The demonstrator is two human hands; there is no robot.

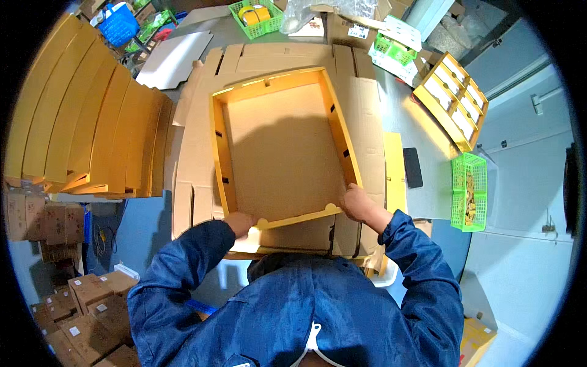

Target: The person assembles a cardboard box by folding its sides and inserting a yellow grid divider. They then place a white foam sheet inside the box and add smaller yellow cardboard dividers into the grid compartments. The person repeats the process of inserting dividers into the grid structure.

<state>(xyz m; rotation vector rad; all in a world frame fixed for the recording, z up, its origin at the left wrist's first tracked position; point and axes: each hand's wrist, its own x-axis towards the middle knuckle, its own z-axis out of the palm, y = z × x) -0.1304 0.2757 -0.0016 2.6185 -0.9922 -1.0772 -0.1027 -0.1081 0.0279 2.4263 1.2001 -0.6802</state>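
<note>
A shallow yellow cardboard tray [267,82] with slotted side walls lies slightly turned in front of me. Its inside is plain brown, and two small rounded tabs show along the near edge. At its near left corner my left hand [240,224] is closed on the wall, its fingertips partly hidden. My right hand [357,202] grips the near right corner, fingers bent round the edge. Beneath the tray are flattened brown cardboard sheets [197,147] spread on the table.
Tall yellow trays [92,116] stand stacked on the left. On the right are a phone [413,167], a green basket [469,192] with small gold pieces, and a divided yellow tray [452,98]. Another green basket [260,25] sits at the back, and brown cartons [101,290] fill the lower left.
</note>
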